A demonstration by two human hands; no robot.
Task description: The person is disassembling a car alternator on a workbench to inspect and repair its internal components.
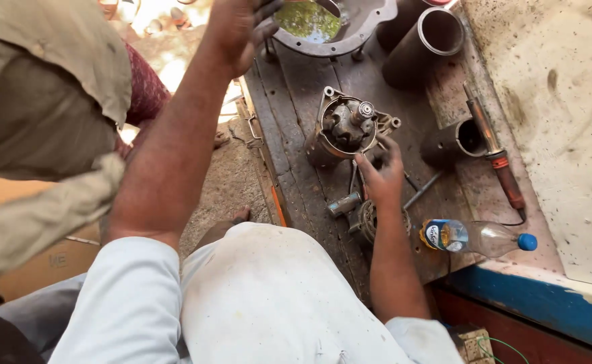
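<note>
Greasy metal of a starter motor housing (343, 128), standing on the dark wooden bench (296, 114), is touched at its lower rim by the right hand (382, 176), fingers spread open, gripping nothing. Disassembly appears under way; a firmer hold on the housing seems called for next. The left hand (236, 27), raised near a grey end cover (350, 34), is cut off above; its grip cannot be told.

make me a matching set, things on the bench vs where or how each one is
1 bottle
2 soldering iron
3 motor housing
4 left hand

a raised at the picture's top edge
b lying on its side, blue cap
c just above the right hand
d lying along the right side of the bench

Pairs: 1-b, 2-d, 3-c, 4-a
</note>
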